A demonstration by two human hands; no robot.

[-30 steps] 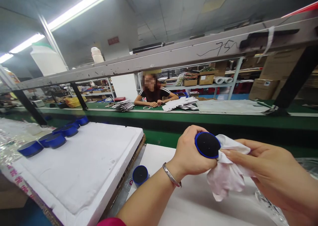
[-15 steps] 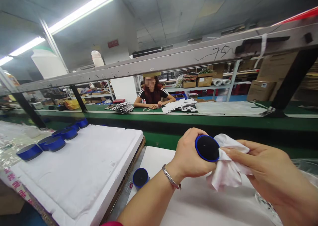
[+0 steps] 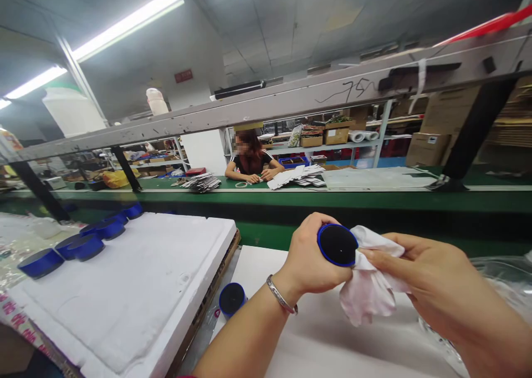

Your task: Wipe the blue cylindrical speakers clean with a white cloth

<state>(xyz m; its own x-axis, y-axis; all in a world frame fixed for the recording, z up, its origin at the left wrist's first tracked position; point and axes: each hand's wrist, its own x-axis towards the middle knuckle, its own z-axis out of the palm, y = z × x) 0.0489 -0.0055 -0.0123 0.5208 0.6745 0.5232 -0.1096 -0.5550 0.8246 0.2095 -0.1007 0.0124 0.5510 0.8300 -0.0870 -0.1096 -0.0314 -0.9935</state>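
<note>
My left hand (image 3: 312, 256) is wrapped round a small blue cylinder with a black mesh top (image 3: 338, 245), which looks like a mini speaker. My right hand (image 3: 424, 267) pinches a white cloth (image 3: 369, 297) and presses it against the cylinder's right side. The cloth hangs down in folds between both hands. Beside my left forearm, a second blue cylinder (image 3: 231, 299) with the same black top stands at the left edge of the white work surface (image 3: 332, 345).
Several blue cylinders (image 3: 85, 246) stand along the far left of a white foam board (image 3: 137, 289). Clear plastic (image 3: 505, 281) lies at the right. Beyond the green conveyor (image 3: 257, 231), a person (image 3: 251, 159) sits beside piled white papers (image 3: 297, 177). A metal shelf beam (image 3: 249, 109) crosses overhead.
The whole view has shifted slightly, so hands, speaker and cloth appear a little farther left. Both grips look the same. The person across has turned their head to the side.
</note>
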